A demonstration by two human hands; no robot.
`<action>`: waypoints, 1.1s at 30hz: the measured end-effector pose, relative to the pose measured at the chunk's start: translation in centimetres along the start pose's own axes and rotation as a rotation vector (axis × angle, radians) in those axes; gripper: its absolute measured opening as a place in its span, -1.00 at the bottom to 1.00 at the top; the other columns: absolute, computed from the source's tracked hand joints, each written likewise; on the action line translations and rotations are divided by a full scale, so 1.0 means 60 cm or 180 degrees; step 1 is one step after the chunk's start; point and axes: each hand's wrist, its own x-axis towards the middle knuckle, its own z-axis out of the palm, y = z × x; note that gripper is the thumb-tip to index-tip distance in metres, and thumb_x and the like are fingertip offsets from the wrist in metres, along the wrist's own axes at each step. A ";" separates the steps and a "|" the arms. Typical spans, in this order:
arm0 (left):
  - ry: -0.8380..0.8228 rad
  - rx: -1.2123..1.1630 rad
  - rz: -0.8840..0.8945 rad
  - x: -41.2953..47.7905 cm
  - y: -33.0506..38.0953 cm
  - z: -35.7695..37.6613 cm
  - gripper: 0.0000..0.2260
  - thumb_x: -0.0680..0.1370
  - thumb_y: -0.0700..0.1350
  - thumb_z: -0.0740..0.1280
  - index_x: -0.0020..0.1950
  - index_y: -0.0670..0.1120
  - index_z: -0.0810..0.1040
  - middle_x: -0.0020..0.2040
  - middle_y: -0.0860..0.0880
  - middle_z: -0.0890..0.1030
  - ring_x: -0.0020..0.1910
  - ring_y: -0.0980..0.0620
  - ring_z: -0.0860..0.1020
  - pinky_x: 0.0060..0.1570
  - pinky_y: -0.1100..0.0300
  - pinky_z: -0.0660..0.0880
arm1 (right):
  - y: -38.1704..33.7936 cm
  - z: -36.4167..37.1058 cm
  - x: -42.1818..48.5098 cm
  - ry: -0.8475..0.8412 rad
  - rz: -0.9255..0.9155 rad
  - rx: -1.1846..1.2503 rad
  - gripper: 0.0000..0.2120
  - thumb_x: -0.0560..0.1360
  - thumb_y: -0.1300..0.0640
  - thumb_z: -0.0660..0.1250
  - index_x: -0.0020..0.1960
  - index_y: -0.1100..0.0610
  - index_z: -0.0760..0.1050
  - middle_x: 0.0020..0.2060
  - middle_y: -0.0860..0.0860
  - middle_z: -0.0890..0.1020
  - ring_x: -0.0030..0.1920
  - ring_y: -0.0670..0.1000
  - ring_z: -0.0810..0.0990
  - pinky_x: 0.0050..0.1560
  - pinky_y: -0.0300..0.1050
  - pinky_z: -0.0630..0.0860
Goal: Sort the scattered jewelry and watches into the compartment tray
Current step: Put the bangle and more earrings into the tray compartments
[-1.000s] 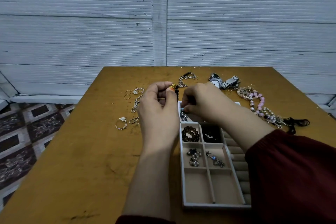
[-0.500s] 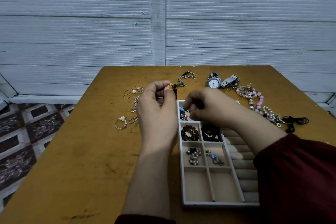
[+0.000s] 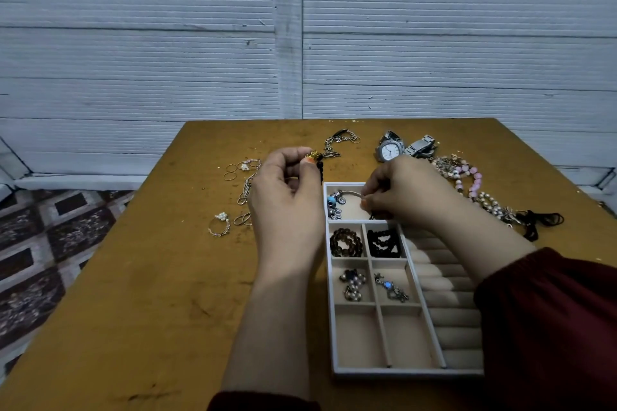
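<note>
The white compartment tray (image 3: 330, 297) lies on the wooden table. My right hand (image 3: 404, 192) pinches a silver charm bracelet (image 3: 337, 202) with a blue bead, low in the tray's top compartment. My left hand (image 3: 288, 200) hovers left of the tray and holds a black beaded bracelet with a gold charm (image 3: 315, 157). Lower compartments hold a brown bead bracelet (image 3: 345, 241), a black bead bracelet (image 3: 383, 242) and small earrings (image 3: 352, 284).
Loose rings (image 3: 220, 225) and thin hoops (image 3: 242, 167) lie left of my hands. A silver chain (image 3: 339, 142), two watches (image 3: 390, 148) and pink and pearl bracelets (image 3: 470, 178) sit behind and right. A black cord (image 3: 541, 222) lies near the right edge.
My right hand has shifted right and lowered the charm bracelet into the top compartment, so more of it shows. My left hand has stayed in place with the black bracelet.
</note>
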 end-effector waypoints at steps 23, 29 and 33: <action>0.0012 0.0022 0.0037 0.002 -0.003 0.000 -0.88 0.55 -0.21 0.29 -0.04 -0.03 0.58 -0.31 0.13 0.51 -0.43 0.25 0.40 -0.32 0.30 0.37 | -0.016 0.024 0.012 0.0374 0.0224 -0.0373 -0.82 0.24 0.27 0.47 -0.27 0.09 0.49 -0.21 0.06 0.60 -0.13 0.07 0.56 -0.25 -0.14 0.49; 0.0018 0.0029 0.0035 0.002 -0.002 0.000 -0.88 0.55 -0.21 0.29 -0.04 -0.01 0.58 -0.32 0.14 0.51 -0.44 0.25 0.40 -0.31 0.26 0.38 | -0.013 0.023 0.011 0.0339 -0.0043 -0.0605 -0.79 0.27 0.28 0.43 -0.32 0.06 0.43 -0.23 0.04 0.60 -0.15 0.08 0.54 -0.29 -0.18 0.37; 0.0031 0.0022 0.0030 0.002 -0.001 0.000 -0.87 0.54 -0.21 0.29 -0.05 0.00 0.57 -0.32 0.13 0.52 -0.43 0.27 0.42 -0.29 0.27 0.39 | -0.012 0.020 0.010 0.0377 -0.0121 -0.0627 -0.82 0.30 0.29 0.42 -0.31 0.08 0.47 -0.25 0.03 0.62 -0.15 0.05 0.56 -0.25 -0.19 0.41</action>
